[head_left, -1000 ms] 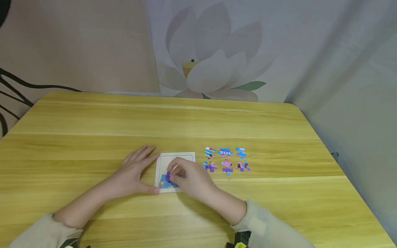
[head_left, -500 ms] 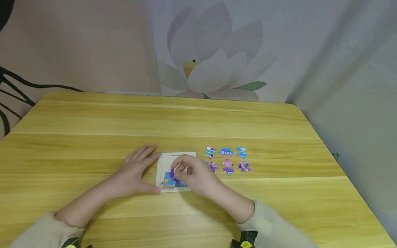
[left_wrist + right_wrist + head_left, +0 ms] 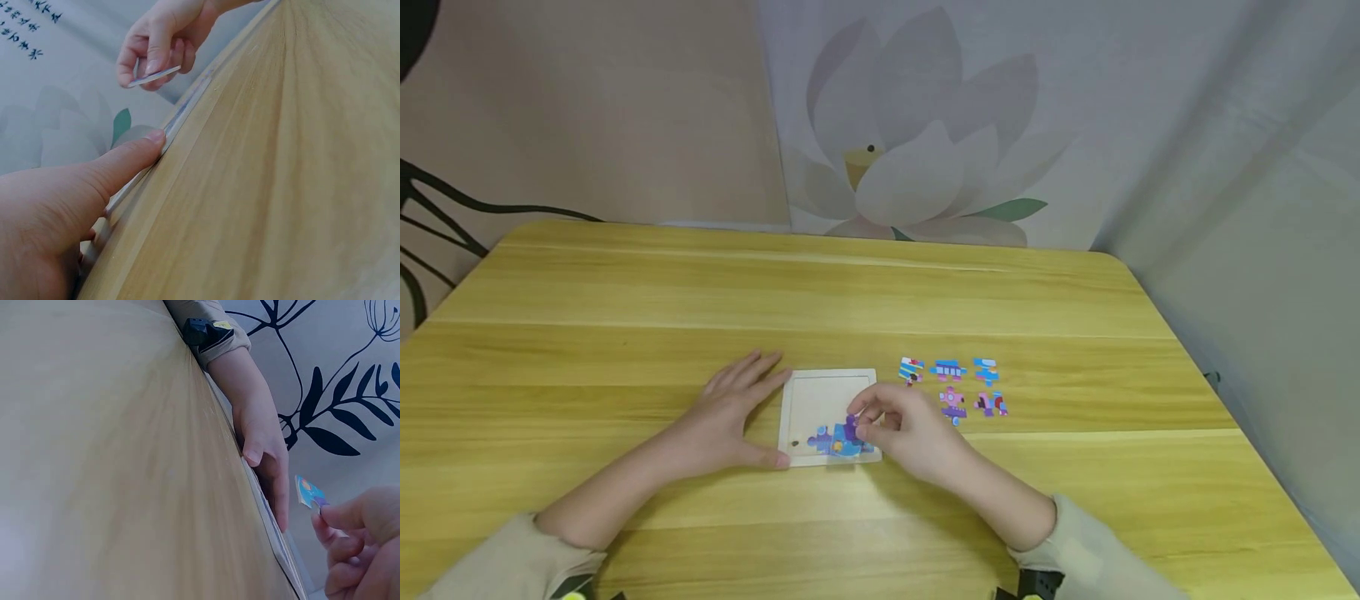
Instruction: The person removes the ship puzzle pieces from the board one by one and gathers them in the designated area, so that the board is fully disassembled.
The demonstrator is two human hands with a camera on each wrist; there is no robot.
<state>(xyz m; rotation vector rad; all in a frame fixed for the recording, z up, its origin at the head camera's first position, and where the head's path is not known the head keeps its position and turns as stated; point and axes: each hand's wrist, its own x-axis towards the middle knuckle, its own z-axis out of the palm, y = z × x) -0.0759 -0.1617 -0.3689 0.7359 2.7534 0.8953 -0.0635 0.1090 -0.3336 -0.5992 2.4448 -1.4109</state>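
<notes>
My left hand (image 3: 730, 417) lies with spread fingers at the left side of a pale square puzzle frame (image 3: 785, 417). Its thumb touches the frame's lower left corner. Between thumb and fingers, my right hand (image 3: 906, 429) pinches a blue and purple jigsaw piece (image 3: 842, 447) above the frame's lower right part. In the right wrist view that jigsaw piece (image 3: 306, 490) shows an orange spot and is raised off the frame. Another blue-purple piece (image 3: 820, 440) shows inside the frame along its bottom, partly covered by the held one.
Several loose jigsaw pieces lie in two rows right of the frame, among them a blue-pink one (image 3: 948, 369) and a pink-purple one (image 3: 952, 400). The wooden table (image 3: 700, 283) reaches back to a curtain with a flower print (image 3: 917, 167).
My right hand has moved right across the frame with the jigsaw piece, uncovering the frame's lower left and hiding one loose piece. My left hand has stayed in place.
</notes>
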